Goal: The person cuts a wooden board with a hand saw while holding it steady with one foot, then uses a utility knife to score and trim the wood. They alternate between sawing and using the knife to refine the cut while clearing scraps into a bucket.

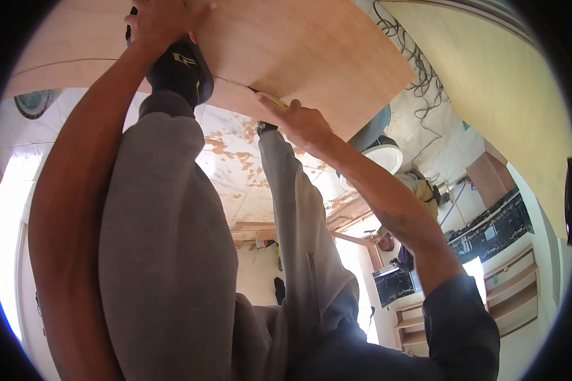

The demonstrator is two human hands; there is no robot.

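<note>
A wide sheet of plywood [311,57] spans the top of the view, with a thin line running along it near its lower edge. My right hand [302,127] is closed around a slim yellow-handled tool [272,98], whose dark tip meets that line. What kind of blade it has I cannot make out. Fingers spread, my left hand [162,22] is at the top of the sheet, beside and partly over my black shoe [178,70]. That shoe presses on the plywood. My other foot is mostly hidden beneath the sheet's lower edge.
Loose dark cable [419,76] lies on the tiled floor at upper right, beside another pale board [496,82]. A white-rimmed bucket [394,155] stands under the plywood. A round container [35,103] is at left. Wooden shelves [515,295] and floor debris [241,155] also show.
</note>
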